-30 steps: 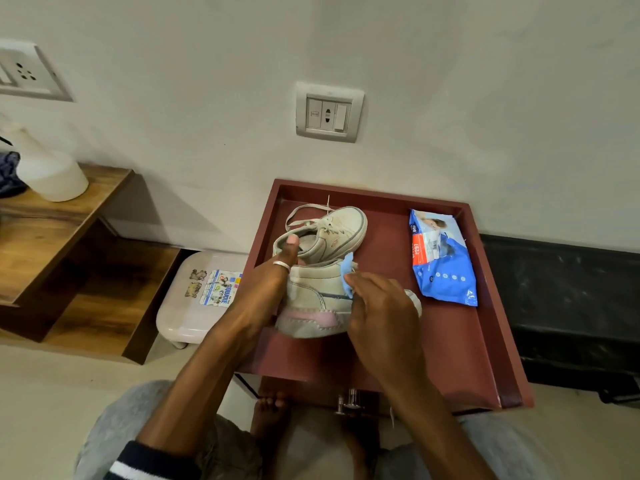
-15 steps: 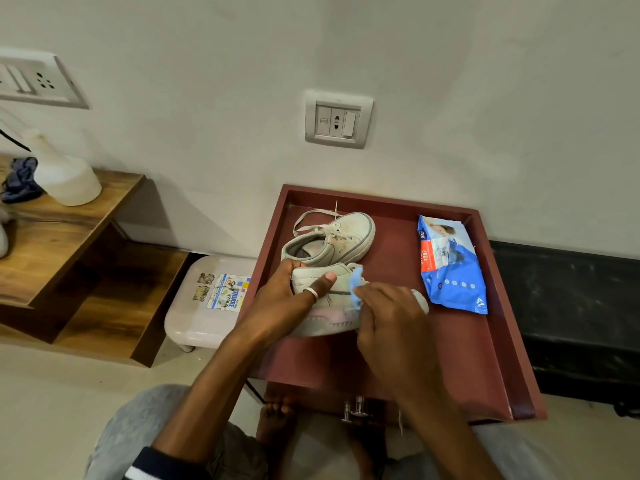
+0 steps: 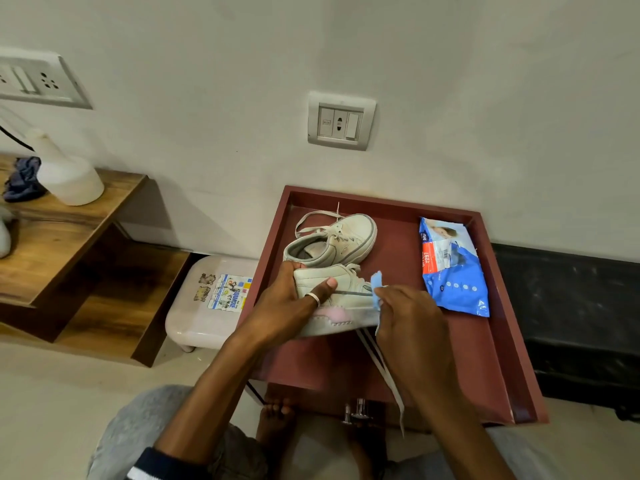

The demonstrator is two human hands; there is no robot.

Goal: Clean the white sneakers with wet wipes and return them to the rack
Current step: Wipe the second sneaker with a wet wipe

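From my remote seat: the left hand [image 3: 287, 306] clasps the heel end of a white sneaker [image 3: 341, 299], thumb across its side, tilting it on the red tray surface [image 3: 498, 358]. The right hand [image 3: 408, 323], just right of the left, is closed around a blue wet wipe [image 3: 376, 284] pressed against the shoe's side. Loose laces [image 3: 384, 372] trail below the right hand. The second sneaker [image 3: 334, 242] rests just beyond the left hand, touching the held one. A blue pack of wipes [image 3: 453, 271] lies beyond and right of the right hand.
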